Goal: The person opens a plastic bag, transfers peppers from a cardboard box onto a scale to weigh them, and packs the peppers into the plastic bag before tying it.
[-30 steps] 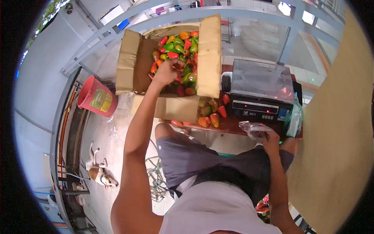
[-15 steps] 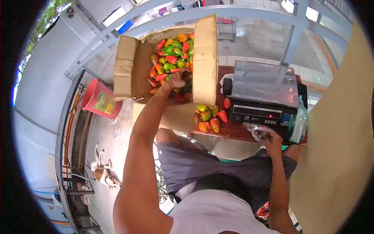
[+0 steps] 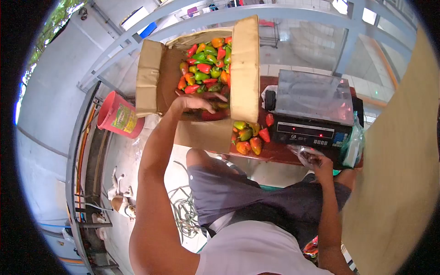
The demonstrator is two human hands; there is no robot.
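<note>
My left hand (image 3: 198, 101) is inside the cardboard box (image 3: 245, 68), low over the peppers, its fingers apart with nothing seen between them. Red, green and orange peppers (image 3: 203, 68) fill the box's right side. My right hand (image 3: 322, 166) grips a clear plastic bag (image 3: 303, 153) at the table's front edge; its contents are hard to make out. Between box and scale, several loose peppers (image 3: 245, 134) lie on the red-brown table (image 3: 279, 152). The black digital scale (image 3: 313, 103) shows red lights.
A green-tinted plastic bag (image 3: 354, 144) lies at the scale's right. On the left stand a red bucket (image 3: 118, 114) and a metal rack; a dog (image 3: 121, 204) lies on the floor. Coiled rope (image 3: 185, 211) is near my legs. A metal railing (image 3: 293, 13) runs behind.
My left hand has moved lower in the box and its fingers have spread, uncovering more peppers. My right hand keeps holding the bag in nearly the same place. The view has shifted slightly.
</note>
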